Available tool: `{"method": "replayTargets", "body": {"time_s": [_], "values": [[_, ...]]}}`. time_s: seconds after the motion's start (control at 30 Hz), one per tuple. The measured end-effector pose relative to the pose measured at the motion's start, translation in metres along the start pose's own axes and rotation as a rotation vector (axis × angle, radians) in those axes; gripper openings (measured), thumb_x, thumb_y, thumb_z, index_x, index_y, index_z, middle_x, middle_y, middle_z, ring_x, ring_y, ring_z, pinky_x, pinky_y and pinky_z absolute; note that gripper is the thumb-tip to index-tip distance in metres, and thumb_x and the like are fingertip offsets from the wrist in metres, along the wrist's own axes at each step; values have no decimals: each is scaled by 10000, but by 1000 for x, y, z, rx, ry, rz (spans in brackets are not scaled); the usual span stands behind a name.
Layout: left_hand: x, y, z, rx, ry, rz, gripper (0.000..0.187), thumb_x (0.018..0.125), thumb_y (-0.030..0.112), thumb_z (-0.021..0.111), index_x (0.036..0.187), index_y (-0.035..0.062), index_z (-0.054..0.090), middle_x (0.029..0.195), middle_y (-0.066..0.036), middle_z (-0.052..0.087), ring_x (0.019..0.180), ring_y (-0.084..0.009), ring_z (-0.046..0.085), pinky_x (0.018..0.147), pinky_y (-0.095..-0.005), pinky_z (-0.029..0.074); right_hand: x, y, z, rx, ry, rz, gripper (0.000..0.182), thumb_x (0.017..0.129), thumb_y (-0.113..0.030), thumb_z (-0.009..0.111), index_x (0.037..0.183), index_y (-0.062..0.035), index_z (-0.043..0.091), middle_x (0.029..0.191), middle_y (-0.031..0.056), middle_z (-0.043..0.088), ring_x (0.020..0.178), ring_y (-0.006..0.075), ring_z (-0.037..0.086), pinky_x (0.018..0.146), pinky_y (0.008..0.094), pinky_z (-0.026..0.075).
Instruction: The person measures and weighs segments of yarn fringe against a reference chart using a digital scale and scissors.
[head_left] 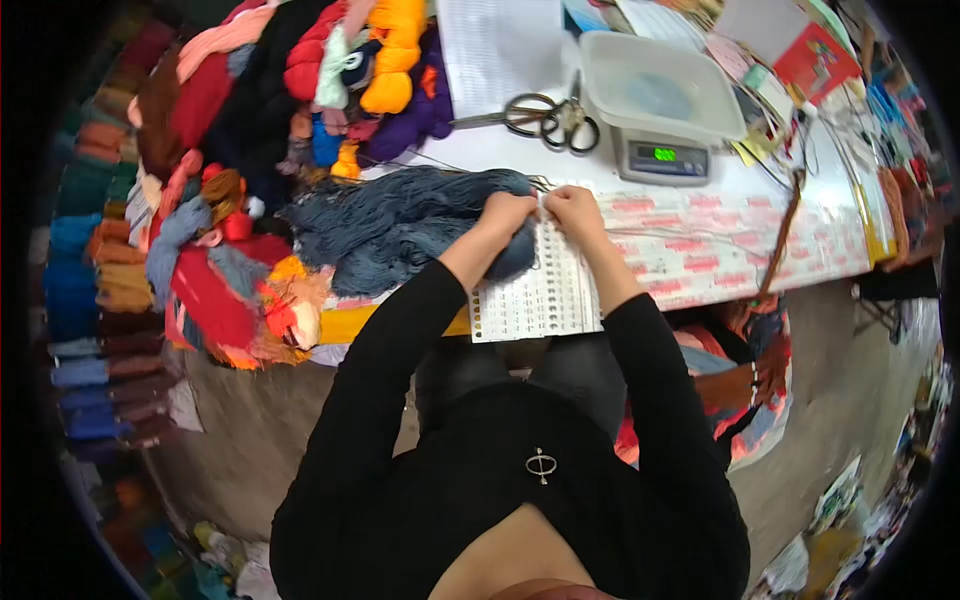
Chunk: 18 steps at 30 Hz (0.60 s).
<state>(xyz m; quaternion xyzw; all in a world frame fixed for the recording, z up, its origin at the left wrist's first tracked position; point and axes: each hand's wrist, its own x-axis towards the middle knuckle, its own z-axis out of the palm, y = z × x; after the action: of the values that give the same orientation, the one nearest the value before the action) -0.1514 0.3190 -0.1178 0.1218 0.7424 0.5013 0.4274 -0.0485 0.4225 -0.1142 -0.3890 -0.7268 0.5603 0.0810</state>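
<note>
A large skein of dark blue-grey yarn lies on the table in front of me. My left hand rests at its right end, fingers closed near the top of a white card with rows of holes. Close beside it, my right hand is closed in a pinch at the card's upper right. Whatever lies between the fingertips of either hand is too small to make out. The card hangs a little over the table's front edge.
Two pairs of scissors lie behind my hands. A digital scale carries a clear plastic tub. Colourful yarn skeins pile up at the left. A paper sheet lies at the back. Below the table's right side stands a yarn-filled bag.
</note>
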Motion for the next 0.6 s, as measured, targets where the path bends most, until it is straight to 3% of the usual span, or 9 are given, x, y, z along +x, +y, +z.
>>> {"method": "replayTargets", "body": {"time_s": [0.07, 0.13, 0.2, 0.23, 0.37, 0.4, 0.43, 0.53, 0.6], "values": [[-9, 19, 1, 235, 20, -51, 343, 562, 323, 792, 645, 11, 675, 625, -106, 635, 578, -175, 604, 551, -306, 469, -4, -9, -12, 23, -126, -84, 210, 746, -208, 579, 652, -26, 621, 506, 13, 531, 429, 86, 464, 396, 261, 350], [-1, 15, 2, 680, 44, 133, 407, 683, 393, 694, 746, -8, 678, 830, -223, 651, 806, -320, 648, 721, -380, 507, -11, -19, -12, 121, -135, -78, 235, 766, -223, 584, 615, -42, 596, 497, 16, 513, 403, 92, 447, 375, 247, 343], [29, -12, 5, 811, 138, 173, 387, 742, 358, 616, 820, -15, 678, 888, -233, 645, 877, -338, 631, 792, -404, 487, -2, 2, -4, 214, -65, -106, 210, 781, -199, 616, 644, -53, 553, 539, 20, 535, 433, 92, 470, 390, 240, 369], [6, 6, -8, 608, 213, 119, 377, 746, 345, 621, 821, -20, 676, 903, -232, 643, 850, -357, 629, 779, -413, 489, 10, 19, -2, 141, -118, -204, 163, 795, -150, 613, 704, -20, 575, 566, 30, 552, 453, 90, 483, 423, 231, 390], [-3, 38, -59, -695, -296, 26, 231, 821, 239, 609, 868, 21, 669, 672, -87, 634, 584, -156, 585, 516, -289, 475, 0, 6, 2, 151, -107, -131, 116, 825, -92, 589, 784, 16, 599, 612, 39, 573, 475, 77, 494, 447, 203, 396], [-7, 43, -75, -858, -531, 12, 183, 838, 194, 609, 902, 29, 657, 652, -44, 615, 514, -80, 526, 443, -224, 418, 1, 7, 3, 159, -110, -115, 116, 834, -101, 595, 805, 12, 598, 618, 30, 569, 475, 76, 493, 451, 196, 396], [-8, 48, -77, -1011, -514, 5, 217, 780, 157, 644, 942, 13, 649, 707, -66, 627, 495, -80, 517, 423, -223, 406, -1, 6, 2, 200, -122, -77, 120, 839, -107, 596, 814, 10, 598, 623, 26, 568, 479, 76, 495, 450, 196, 394], [-19, 42, -52, -362, -270, 127, 191, 628, 66, 628, 801, 22, 696, 828, -57, 665, 541, -117, 554, 529, -273, 445, 0, 5, -5, 424, -213, -5, 135, 864, -142, 594, 862, -8, 606, 650, 6, 561, 509, 73, 502, 449, 193, 377], [-32, 34, -32, 32, -266, 140, 135, 643, 124, 641, 707, 15, 688, 834, -89, 686, 598, -176, 594, 602, -315, 463, 3, 4, -8, 404, -228, -31, 138, 866, -145, 592, 866, -8, 611, 653, 3, 561, 523, 74, 504, 460, 192, 376]]}}
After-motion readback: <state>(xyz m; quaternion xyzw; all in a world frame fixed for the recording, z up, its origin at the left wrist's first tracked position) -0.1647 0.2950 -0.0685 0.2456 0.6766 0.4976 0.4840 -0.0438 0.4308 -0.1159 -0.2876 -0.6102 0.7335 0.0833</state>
